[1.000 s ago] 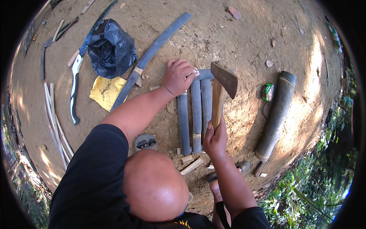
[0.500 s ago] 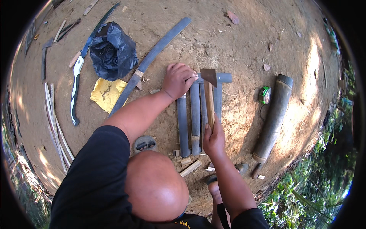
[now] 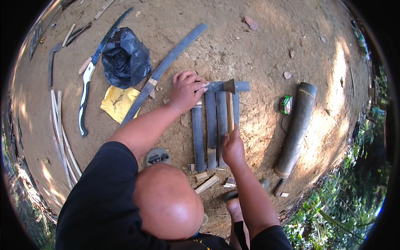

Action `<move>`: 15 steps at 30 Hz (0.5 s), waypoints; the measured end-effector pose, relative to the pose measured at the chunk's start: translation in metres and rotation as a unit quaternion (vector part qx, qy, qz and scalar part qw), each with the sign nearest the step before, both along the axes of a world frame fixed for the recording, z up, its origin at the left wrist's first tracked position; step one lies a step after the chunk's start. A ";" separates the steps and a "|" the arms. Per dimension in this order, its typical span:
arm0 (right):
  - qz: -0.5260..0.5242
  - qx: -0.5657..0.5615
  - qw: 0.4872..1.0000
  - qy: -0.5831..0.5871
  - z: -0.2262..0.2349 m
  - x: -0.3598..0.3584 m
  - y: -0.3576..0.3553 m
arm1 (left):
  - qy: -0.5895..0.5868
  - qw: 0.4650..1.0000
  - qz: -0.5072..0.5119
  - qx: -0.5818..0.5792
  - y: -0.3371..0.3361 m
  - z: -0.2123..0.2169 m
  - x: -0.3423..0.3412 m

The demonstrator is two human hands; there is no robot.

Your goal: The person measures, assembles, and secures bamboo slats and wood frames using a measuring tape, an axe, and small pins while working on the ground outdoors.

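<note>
My right hand (image 3: 233,149) is wrapped round the wooden handle of a hatchet (image 3: 230,106). Its flared metal head is over a dark bamboo cross slat (image 3: 242,86). At that slat's left end is my left hand (image 3: 188,91), fingers bent and closed on the end; whether they also pinch something small is hidden. Several upright bamboo slats (image 3: 211,121) run side by side from the cross slat toward me. Their near ends meet another cross strip (image 3: 191,166), mostly covered.
Left lie a long bamboo strip (image 3: 175,50), a black plastic bag (image 3: 125,58), yellow paper (image 3: 118,102), a pruning saw (image 3: 86,83) and thin strips (image 3: 62,137). Right are a tape measure (image 3: 286,104), a thick bamboo tube (image 3: 296,129) and a handled tool (image 3: 280,187). Offcuts (image 3: 207,183) lie near my feet.
The hatchet head has tilted and come over the cross slat, its broad side no longer facing up. My left hand has shifted slightly left along the slat's end.
</note>
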State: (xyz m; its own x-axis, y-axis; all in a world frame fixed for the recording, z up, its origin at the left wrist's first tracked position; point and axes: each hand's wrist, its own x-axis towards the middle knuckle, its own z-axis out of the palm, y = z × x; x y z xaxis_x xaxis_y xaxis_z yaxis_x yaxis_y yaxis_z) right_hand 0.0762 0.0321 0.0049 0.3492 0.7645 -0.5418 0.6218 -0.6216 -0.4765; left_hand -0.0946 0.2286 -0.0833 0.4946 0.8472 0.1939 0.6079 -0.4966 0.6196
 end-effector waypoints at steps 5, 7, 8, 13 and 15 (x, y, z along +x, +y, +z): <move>0.010 0.006 1.000 -0.003 0.011 -0.003 0.002 | 0.031 1.000 0.002 -0.004 -0.001 0.008 -0.002; 0.013 0.031 0.999 0.000 0.020 -0.008 0.001 | 0.047 0.999 0.001 -0.026 -0.001 0.006 -0.003; 0.014 0.071 0.997 0.012 0.029 -0.013 0.004 | 0.052 0.998 0.002 -0.031 -0.001 0.006 -0.004; 0.016 0.152 0.986 0.070 0.047 -0.023 0.011 | 0.044 0.998 0.014 -0.031 -0.001 0.010 -0.006; 0.047 0.117 0.992 0.011 0.024 -0.019 0.007 | 0.043 0.999 0.017 -0.027 0.000 0.009 0.001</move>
State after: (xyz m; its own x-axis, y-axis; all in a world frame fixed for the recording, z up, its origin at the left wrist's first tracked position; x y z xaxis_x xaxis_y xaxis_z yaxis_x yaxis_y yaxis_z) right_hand 0.0575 0.0389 0.0285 0.2610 0.8986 -0.3528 0.6593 -0.4329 -0.6147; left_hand -0.0940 0.2290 -0.0745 0.4780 0.8720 0.1051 0.6762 -0.4417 0.5896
